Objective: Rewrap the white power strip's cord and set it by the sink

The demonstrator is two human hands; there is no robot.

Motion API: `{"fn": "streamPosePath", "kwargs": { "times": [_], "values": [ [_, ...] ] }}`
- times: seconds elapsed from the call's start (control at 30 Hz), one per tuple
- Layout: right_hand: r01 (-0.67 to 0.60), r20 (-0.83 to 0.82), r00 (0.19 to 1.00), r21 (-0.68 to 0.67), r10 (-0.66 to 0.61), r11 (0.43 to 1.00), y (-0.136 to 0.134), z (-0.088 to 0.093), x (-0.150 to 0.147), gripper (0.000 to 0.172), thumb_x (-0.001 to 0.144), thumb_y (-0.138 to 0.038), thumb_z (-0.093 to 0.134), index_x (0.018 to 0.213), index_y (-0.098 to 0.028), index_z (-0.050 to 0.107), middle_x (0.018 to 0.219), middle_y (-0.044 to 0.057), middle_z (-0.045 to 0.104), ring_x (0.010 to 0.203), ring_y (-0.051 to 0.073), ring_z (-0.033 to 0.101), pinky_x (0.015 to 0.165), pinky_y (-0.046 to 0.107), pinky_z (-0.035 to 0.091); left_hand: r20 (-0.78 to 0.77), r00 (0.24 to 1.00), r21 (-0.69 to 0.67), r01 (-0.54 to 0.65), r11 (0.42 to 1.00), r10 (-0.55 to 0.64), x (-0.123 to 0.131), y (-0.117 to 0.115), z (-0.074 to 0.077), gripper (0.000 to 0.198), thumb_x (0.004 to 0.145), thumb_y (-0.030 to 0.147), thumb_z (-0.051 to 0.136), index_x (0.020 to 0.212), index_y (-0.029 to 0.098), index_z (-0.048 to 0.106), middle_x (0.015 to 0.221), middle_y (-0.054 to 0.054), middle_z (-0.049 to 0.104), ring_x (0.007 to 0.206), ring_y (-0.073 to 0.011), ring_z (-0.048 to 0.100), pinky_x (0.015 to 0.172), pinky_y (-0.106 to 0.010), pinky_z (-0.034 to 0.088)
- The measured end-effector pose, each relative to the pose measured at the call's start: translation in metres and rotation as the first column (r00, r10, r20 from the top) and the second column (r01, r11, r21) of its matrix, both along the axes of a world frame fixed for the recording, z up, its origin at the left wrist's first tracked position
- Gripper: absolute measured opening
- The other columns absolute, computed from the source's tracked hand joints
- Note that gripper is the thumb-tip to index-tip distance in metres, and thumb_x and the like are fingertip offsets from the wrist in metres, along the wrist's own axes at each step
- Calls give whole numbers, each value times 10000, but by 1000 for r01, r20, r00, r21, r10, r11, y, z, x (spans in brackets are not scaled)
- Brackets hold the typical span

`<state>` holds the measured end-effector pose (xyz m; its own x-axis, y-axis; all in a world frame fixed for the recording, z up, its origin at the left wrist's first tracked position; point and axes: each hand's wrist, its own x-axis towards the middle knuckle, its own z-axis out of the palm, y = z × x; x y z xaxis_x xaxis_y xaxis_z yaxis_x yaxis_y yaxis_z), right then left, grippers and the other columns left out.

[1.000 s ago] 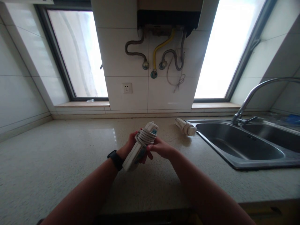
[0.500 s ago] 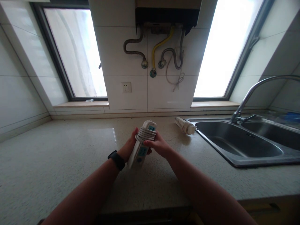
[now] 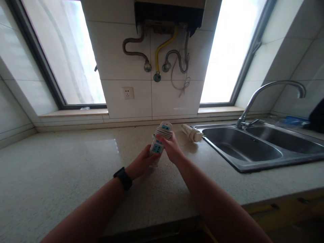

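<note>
Between my hands, tilted above the countertop, is a white power strip (image 3: 157,147) with blue socket panels. Its white cord (image 3: 163,132) is wound in several turns round the upper part. My left hand (image 3: 141,162) grips the lower end, with a dark watch (image 3: 123,178) on that wrist. My right hand (image 3: 172,146) is closed round the wound section, its thumb lying near the coils. Some fingers of both hands are hidden behind the strip. To the right lies a second white bundle (image 3: 191,133) with wound cord and a plug-like end, touched by neither hand.
A double steel sink (image 3: 222,162) with a curved faucet (image 3: 255,96) is set into the speckled countertop (image 3: 63,175) at right. A wall socket (image 3: 128,92) and the hoses (image 3: 136,52) below a black-bottomed heater (image 3: 168,15) are on the tiled wall. Windows flank them.
The view has swung to the right. My left hand has slid down to the strip's lower end, and my right hand now sits higher, over the coils. The strip has turned slightly.
</note>
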<state>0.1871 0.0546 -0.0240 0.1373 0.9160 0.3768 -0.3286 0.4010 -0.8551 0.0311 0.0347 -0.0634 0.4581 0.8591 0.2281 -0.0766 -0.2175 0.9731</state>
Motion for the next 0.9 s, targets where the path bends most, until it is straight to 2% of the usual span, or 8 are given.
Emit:
{"fn": "streamPosePath", "kwargs": {
  "times": [0.13, 0.2, 0.3, 0.4, 0.5, 0.63, 0.77, 0.9],
  "values": [
    [-147, -19, 989, 4, 147, 989, 1, -6, -3, 562, 687, -336, 828, 1154, -236, 533, 1059, 22, 650, 931, 188, 655, 828, 345, 553, 114, 994, -88, 11, 996, -1, 7, -1, -4, 502, 895, 494, 638, 1282, 218, 477, 1046, -67, 597, 851, -186, 580, 751, -362, 513],
    [-179, -8, 984, 5, 179, 984, 1, -8, -4, 640, 672, -313, 828, 1224, -255, 509, 1149, 30, 616, 949, 184, 658, 823, 341, 563, 130, 991, -71, 24, 997, -15, 8, -2, -1, 528, 917, 494, 607, 1344, 236, 434, 1153, -93, 596, 972, -217, 594, 844, -397, 513],
    [-136, 34, 990, 4, 135, 991, -2, -5, -2, 692, 641, -303, 837, 1247, -261, 506, 1199, 40, 587, 907, 179, 663, 773, 332, 580, 29, 997, 92, 65, 994, -68, 3, 0, 0, 567, 929, 473, 601, 1403, 236, 399, 1376, -132, 521, 1242, -260, 504, 1044, -422, 413],
    [-86, 129, 988, 20, 82, 996, -7, 8, 15, 714, 604, -289, 855, 1245, -257, 544, 1211, 44, 596, 840, 170, 665, 718, 322, 580, -191, 972, 180, 170, 969, -135, -7, 5, -4, 607, 947, 525, 539, 1428, 194, 372, 1349, -166, 540, 1199, -272, 536, 1026, -444, 417],
    [-33, 269, 963, -12, 35, 999, -16, 29, 54, 715, 598, -263, 856, 1263, -242, 595, 1204, 52, 624, 811, 164, 674, 703, 312, 566, -407, 911, 200, 159, 967, -66, -17, 10, -6, 657, 942, 581, 500, 1421, 145, 388, 1241, -174, 589, 1074, -271, 590, 949, -448, 453],
    [48, 419, 908, -138, 14, 989, -29, 44, 131, 661, 662, -267, 820, 1291, -206, 624, 1069, 74, 717, 821, 196, 691, 709, 319, 554, -504, 863, 252, 127, 959, 18, -24, 13, -4, 619, 940, 601, 476, 1340, 131, 515, 1191, -166, 621, 1080, -280, 597, 958, -430, 449],
    [273, 433, 893, -305, -123, 912, -45, 26, 206, 669, 692, -233, 804, 1328, -160, 609, 1016, 128, 749, 738, 208, 700, 627, 294, 541, -525, 850, 310, 154, 938, 34, -23, 14, -2, 593, 937, 598, 484, 1286, 129, 583, 1181, -165, 634, 1078, -282, 599, 958, -417, 448],
    [416, 466, 861, -421, -201, 806, -54, 0, 251, 598, 763, -305, 771, 1317, -136, 619, 964, 140, 755, 661, 212, 701, 573, 297, 541, -526, 848, 350, 154, 924, 59, -22, 16, -3, 552, 932, 592, 495, 1216, 140, 633, 1166, -157, 646, 1056, -280, 607, 938, -405, 458]
  ]
}}
